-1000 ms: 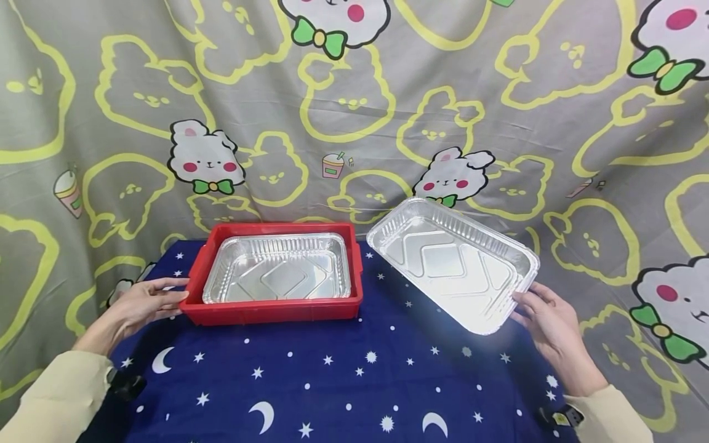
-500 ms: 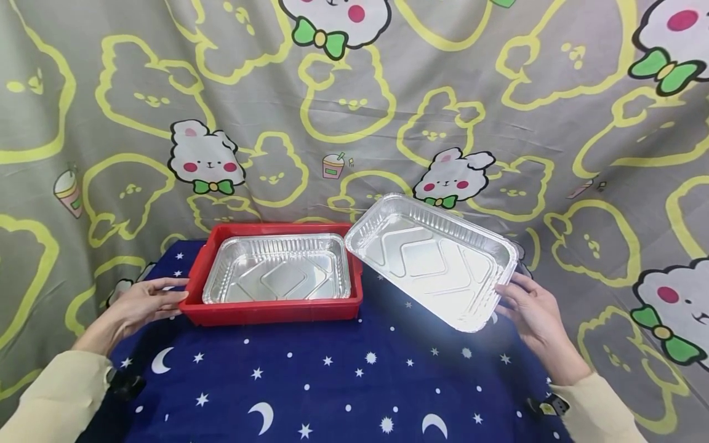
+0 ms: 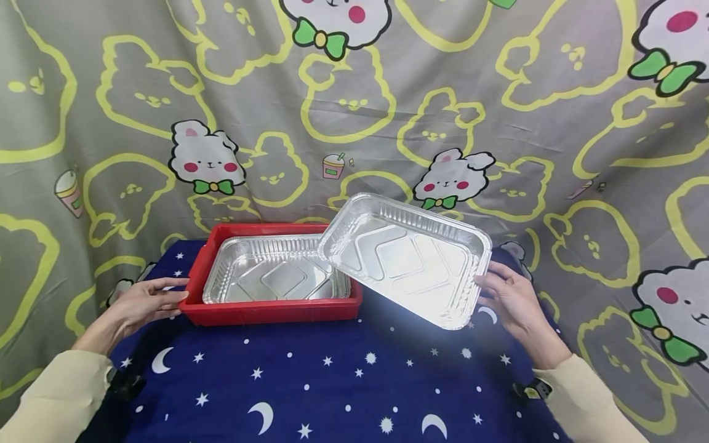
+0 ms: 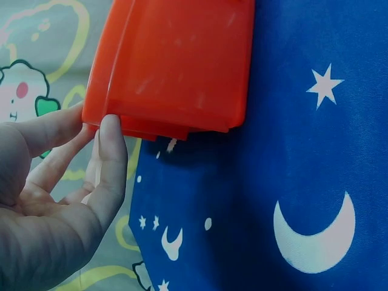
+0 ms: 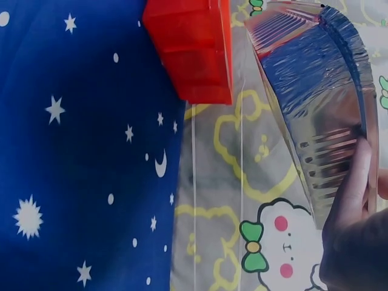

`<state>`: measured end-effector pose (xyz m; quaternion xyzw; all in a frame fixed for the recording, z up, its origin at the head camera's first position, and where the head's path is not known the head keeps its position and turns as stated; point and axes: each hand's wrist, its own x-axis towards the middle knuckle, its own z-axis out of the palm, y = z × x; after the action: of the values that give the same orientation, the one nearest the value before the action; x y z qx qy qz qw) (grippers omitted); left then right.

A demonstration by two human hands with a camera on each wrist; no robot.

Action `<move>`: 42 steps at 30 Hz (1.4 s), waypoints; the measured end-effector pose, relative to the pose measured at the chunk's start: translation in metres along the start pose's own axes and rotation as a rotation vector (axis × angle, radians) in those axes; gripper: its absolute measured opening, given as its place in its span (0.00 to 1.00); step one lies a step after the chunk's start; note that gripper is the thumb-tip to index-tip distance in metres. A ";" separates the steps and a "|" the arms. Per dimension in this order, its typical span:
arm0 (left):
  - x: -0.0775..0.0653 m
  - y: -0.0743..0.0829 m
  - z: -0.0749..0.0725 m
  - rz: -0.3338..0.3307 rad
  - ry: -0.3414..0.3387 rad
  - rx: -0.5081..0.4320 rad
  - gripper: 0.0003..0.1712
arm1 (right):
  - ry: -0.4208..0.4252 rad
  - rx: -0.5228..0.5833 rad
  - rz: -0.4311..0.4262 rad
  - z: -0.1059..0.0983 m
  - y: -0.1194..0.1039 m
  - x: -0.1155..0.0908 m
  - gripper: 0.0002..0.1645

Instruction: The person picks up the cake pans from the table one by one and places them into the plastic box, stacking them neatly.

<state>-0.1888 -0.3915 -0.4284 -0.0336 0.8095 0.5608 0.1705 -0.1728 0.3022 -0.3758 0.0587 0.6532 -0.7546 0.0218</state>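
Note:
In the head view, a red plastic bin (image 3: pixel 271 313) stands on the table at left of centre, with a foil tray (image 3: pixel 266 277) lying inside it. My left hand (image 3: pixel 138 301) pinches the bin's left end at the rim; in the left wrist view the thumb (image 4: pixel 112 145) lies against the red wall. My right hand (image 3: pixel 515 304) grips a second foil tray (image 3: pixel 399 258) by its right short rim. That tray is held tilted in the air, its left corner overlapping the bin's right side and hiding part of the tray inside.
A dark blue cloth (image 3: pixel 327 394) with white stars and moons covers the table. Behind it hangs a grey curtain (image 3: pixel 354 117) printed with yellow outlines and white rabbits. The cloth's right edge (image 5: pixel 179 182) shows in the right wrist view.
My right hand has carried the held foil tray leftward, from beside the red bin to partly over its right end. The left hand and the bin have stayed in place.

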 end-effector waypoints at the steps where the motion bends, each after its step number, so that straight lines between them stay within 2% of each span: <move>1: 0.000 0.000 0.000 0.000 0.000 -0.001 0.41 | -0.004 -0.003 -0.002 0.002 0.000 0.001 0.19; 21: 0.000 -0.001 0.001 0.001 -0.005 0.004 0.41 | -0.057 -0.055 0.033 0.042 0.016 0.029 0.24; 31: 0.000 -0.002 0.001 -0.002 0.009 0.031 0.42 | -0.120 -0.084 0.028 0.053 0.020 0.046 0.32; 42: 0.001 -0.002 0.001 0.006 0.000 0.029 0.41 | -0.186 -0.095 0.013 0.068 0.021 0.061 0.35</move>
<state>-0.1894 -0.3909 -0.4309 -0.0287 0.8176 0.5496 0.1692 -0.2352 0.2343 -0.3940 -0.0084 0.6831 -0.7247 0.0901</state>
